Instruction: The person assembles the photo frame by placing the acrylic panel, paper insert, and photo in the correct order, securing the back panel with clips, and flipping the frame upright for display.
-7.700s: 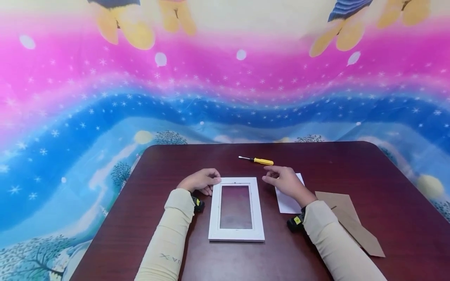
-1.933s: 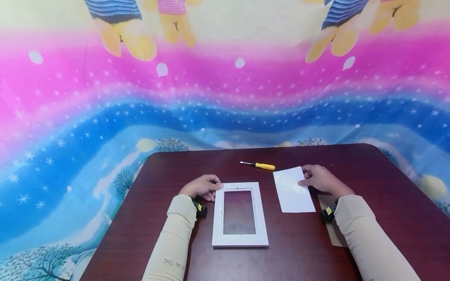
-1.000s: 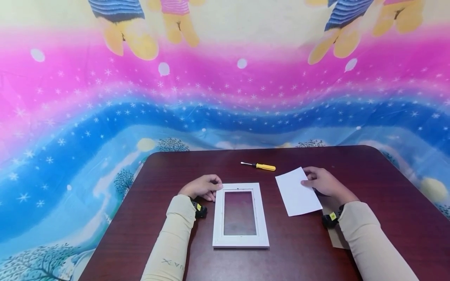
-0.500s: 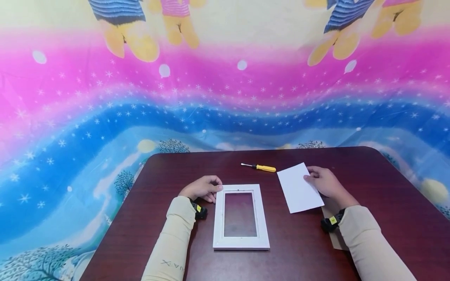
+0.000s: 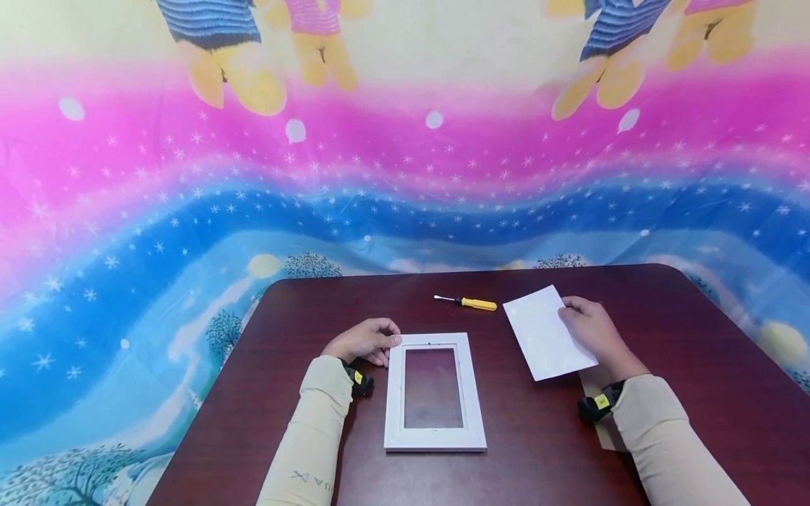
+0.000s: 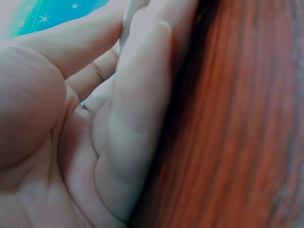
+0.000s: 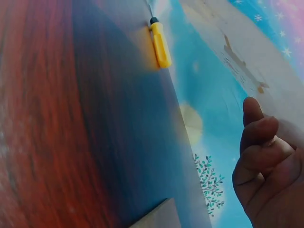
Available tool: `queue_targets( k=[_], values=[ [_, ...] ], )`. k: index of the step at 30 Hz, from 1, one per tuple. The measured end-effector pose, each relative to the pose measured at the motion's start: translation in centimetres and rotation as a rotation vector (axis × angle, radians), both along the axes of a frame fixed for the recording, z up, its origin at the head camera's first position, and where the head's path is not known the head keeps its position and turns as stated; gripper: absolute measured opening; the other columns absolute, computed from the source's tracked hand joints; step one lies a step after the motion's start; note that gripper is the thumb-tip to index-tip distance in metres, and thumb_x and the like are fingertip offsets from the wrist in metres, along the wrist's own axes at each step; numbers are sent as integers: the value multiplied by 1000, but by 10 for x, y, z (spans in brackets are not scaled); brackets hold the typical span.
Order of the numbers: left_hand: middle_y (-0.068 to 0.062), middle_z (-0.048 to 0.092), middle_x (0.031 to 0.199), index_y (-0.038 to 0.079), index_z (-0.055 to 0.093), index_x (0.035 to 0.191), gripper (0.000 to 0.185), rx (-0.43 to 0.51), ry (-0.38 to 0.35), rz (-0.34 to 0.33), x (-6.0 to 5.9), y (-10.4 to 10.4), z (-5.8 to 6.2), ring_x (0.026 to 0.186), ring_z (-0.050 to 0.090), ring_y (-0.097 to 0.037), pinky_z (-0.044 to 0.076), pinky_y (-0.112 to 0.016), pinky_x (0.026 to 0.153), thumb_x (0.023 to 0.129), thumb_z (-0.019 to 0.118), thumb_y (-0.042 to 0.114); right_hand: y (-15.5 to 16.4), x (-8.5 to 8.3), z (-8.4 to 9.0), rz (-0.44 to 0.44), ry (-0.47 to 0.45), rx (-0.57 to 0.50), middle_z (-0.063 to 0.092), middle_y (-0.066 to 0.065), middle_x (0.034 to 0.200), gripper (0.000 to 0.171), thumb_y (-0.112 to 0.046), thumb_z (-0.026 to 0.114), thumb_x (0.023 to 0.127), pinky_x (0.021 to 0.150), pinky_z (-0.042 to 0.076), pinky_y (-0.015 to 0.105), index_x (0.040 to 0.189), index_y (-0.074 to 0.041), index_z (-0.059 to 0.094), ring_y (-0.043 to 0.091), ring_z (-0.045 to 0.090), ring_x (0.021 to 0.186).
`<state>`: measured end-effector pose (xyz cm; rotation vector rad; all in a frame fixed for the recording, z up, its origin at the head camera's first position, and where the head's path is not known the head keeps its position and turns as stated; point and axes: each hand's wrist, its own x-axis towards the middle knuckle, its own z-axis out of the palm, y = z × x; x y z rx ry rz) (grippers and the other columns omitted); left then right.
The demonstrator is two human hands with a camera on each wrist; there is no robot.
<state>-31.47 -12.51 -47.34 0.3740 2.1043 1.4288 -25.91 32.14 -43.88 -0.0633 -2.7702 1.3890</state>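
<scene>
The white frame lies flat on the desk, its far-left corner pinched by the left hand, probably for steadiness; the right hand pinches a white sheet edgewise, likely keeping its face uncovered; a screwdriver lies beyond.

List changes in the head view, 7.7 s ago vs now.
The right hand, empty then, now grips the white sheet by its right edge; the sheet has moved right and looks lifted. The right sleeve hides more of the brown board. Unchanged: left hand pinching the white frame at its far left corner; yellow screwdriver in place.
</scene>
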Motion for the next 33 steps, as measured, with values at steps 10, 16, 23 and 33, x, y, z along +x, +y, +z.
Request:
queue_targets(
  k=[10, 16, 23, 33],
  values=[
    [-12, 59, 75, 6, 60, 108, 20, -5, 2, 8, 2, 2, 1, 58, 65, -23, 56, -32, 53, 96, 64, 22, 1, 3, -3, 58, -59, -217, 59, 27, 118, 44, -21, 51, 102, 69, 56, 37, 135, 7, 45, 23, 66, 86],
    [-12, 59, 74, 6, 60, 108, 19, 3, -6, 15, 3, 3, 2, 57, 65, -21, 55, -30, 52, 97, 64, 20, 0, 5, -2, 96, -145, -455, 64, 9, 112, 60, -31, 62, 97, 72, 57, 42, 141, 1, 37, 21, 68, 89],
    [-12, 59, 74, 5, 59, 108, 19, 8, -13, 13, 1, 3, 1, 57, 65, -22, 55, -30, 51, 96, 64, 20, -2, 7, -4, 100, -149, -554, 65, -3, 92, 56, -25, 64, 97, 56, 48, 25, 137, 5, 39, 8, 50, 60],
    [-13, 59, 76, 6, 59, 109, 20, -1, -15, 8, 0, 3, 3, 59, 66, -23, 56, -32, 54, 96, 65, 21, 0, 9, -7, 70, -142, -560, 56, -1, 82, 31, -23, 65, 96, 62, 50, 25, 118, -3, 53, 11, 53, 70]
  ],
)
